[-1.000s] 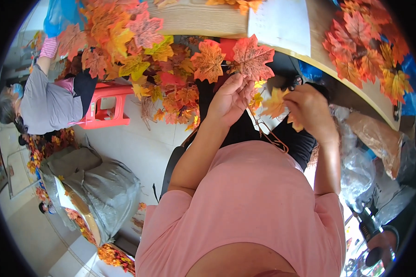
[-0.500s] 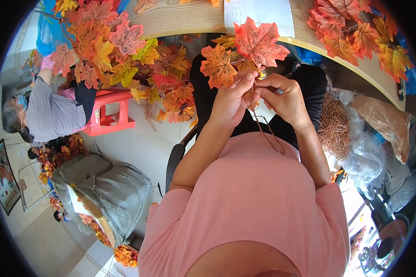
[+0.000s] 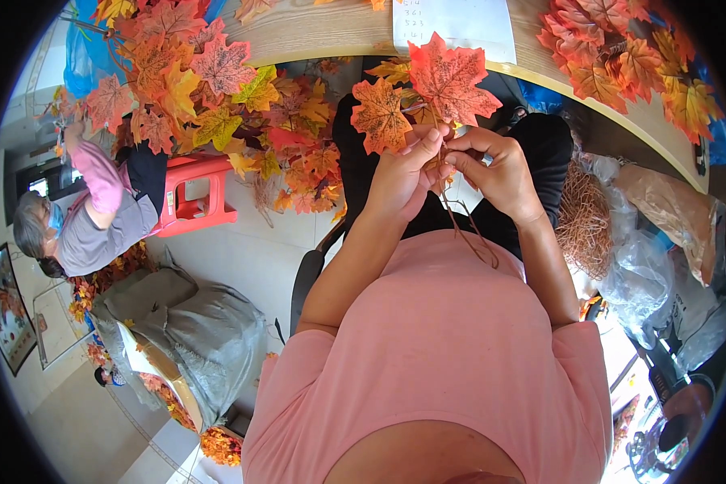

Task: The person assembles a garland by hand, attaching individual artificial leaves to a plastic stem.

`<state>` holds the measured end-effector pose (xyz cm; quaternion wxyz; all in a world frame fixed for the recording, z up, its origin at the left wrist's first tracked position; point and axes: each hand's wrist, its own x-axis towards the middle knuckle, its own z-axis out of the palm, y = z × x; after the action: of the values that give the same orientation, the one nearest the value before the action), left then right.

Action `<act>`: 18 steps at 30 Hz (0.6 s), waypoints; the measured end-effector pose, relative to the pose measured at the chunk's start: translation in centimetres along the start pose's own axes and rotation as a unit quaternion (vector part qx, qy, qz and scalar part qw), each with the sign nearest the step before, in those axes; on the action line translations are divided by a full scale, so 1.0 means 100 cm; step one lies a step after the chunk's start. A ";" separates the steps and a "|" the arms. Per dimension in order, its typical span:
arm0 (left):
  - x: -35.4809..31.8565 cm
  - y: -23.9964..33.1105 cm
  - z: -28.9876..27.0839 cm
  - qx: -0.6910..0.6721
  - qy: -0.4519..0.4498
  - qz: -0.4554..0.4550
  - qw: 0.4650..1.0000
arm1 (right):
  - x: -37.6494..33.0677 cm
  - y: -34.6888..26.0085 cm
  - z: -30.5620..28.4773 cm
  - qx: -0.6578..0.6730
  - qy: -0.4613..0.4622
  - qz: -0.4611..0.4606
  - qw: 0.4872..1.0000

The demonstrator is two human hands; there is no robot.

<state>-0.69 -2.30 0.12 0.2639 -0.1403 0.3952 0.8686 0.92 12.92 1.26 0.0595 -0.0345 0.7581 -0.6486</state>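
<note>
Leaves of orange and red fabric, a small orange maple leaf (image 3: 379, 114) and a larger red maple leaf (image 3: 452, 81), are held up together on thin brown stems (image 3: 468, 230) just below the near edge of the wooden table (image 3: 315, 32). The stems are pinched where the two hands meet: the left hand (image 3: 403, 173) is closed around them with fingers curled, and the right hand (image 3: 496, 169) is closed on the same bundle with thumb and fingertips, so that both are grasping and neither is released. The loose stem ends are seen trailing down over the pink shirt (image 3: 452, 355). The step in hand is judged to be the joining of the leaf stems into one sprig; the next move would seem to call for a firm hold by one hand while the stems are twisted or bound by the other, with the leaves kept fanned apart. On the table a white sheet of paper (image 3: 453, 22) lies at the near edge, and a pile of red and orange leaves (image 3: 621, 56) towards its right end. A larger heap of leaves (image 3: 210, 89) is seen at the left, beside a red plastic stool (image 3: 195, 194). Another person's sleeve (image 3: 97, 173) is seen further left, and a grey sack (image 3: 194, 331) lies on the floor.
</note>
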 end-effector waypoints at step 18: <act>0.001 0.000 -0.004 -0.026 -0.036 -0.022 0.999 | -0.001 0.000 -0.001 0.024 -0.004 -0.015 1.000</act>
<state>-0.74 -2.59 -0.12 0.2930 -0.1238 0.3593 0.8773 0.99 13.01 1.31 0.0538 -0.0467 0.7411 -0.6676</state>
